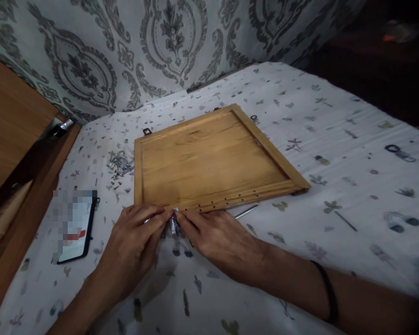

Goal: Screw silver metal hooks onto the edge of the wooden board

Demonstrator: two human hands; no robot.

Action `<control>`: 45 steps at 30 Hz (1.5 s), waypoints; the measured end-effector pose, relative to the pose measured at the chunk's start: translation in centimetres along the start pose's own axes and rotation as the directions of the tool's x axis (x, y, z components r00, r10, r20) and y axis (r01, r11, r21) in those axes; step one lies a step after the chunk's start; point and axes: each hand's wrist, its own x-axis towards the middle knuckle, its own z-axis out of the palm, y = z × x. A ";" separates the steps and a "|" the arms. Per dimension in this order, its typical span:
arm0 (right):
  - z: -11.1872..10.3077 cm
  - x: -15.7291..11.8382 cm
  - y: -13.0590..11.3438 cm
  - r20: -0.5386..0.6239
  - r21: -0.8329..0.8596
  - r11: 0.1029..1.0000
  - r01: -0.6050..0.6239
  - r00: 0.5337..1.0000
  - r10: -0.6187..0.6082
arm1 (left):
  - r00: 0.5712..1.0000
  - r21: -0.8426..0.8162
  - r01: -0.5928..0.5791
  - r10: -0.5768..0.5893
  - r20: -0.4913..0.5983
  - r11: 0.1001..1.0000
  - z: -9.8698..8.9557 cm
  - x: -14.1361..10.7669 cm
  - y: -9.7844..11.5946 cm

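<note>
A framed wooden panel point(209, 158) lies flat on a printed cloth, with small dark holes along its near edge. At the near left part of that edge is a small shiny metal fitting point(174, 224), mostly hidden by fingers. My left hand point(138, 235) is closed, its thumb and fingertips pinching the fitting from the left. From the other side my right hand point(218, 237) presses its bent fingers against the same fitting. A thin metal rod point(246, 211) pokes out beyond my right hand along the panel; its other end is hidden.
Left of the panel lies a pile of small metal hardware point(120, 163). A phone point(77, 228) rests on the cloth point(335, 251) farther left, by wooden furniture point(17, 125). A patterned curtain point(132, 51) hangs behind. Small dark metal loops point(147, 131) stick out at the panel's far edge.
</note>
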 end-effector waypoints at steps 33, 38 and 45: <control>0.2 -0.1 -0.1 0.022 -0.017 1.000 0.000 1.000 0.001 | 0.952 0.277 0.076 0.013 -0.306 0.958 2.9 -1.6 3.5; 0.1 -0.1 -0.1 -0.002 -0.038 0.999 0.000 1.000 0.000 | 0.955 0.302 0.037 0.055 -0.292 0.953 3.0 -1.9 3.3; 0.0 -0.1 -0.1 -0.018 -0.050 0.999 -0.002 1.000 0.002 | 0.955 0.269 0.001 0.079 -0.286 0.963 3.1 -2.2 3.1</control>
